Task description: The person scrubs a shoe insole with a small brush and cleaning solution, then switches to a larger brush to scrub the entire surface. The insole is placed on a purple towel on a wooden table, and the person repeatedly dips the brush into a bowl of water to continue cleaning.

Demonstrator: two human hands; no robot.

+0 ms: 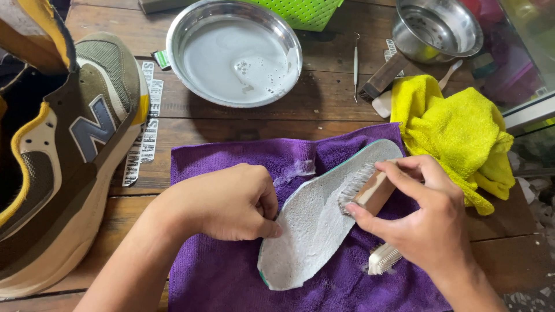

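Observation:
A foam-covered shoe insole (315,222) lies on a purple cloth (219,271) in the middle of the wooden table. My left hand (231,202) presses its fingertips on the insole's left edge. My right hand (425,216) grips a wooden-backed brush (367,190), whose bristles rest on the insole's upper right part. A second white-bristled brush (384,258) sticks out from under my right hand on the cloth.
An olive and tan sneaker (69,156) stands at the left. A steel bowl of soapy water (234,52) sits behind the cloth. A yellow towel (457,133), a smaller steel bowl (436,29), a metal pick (355,66) and a green basket (303,11) are at the back right.

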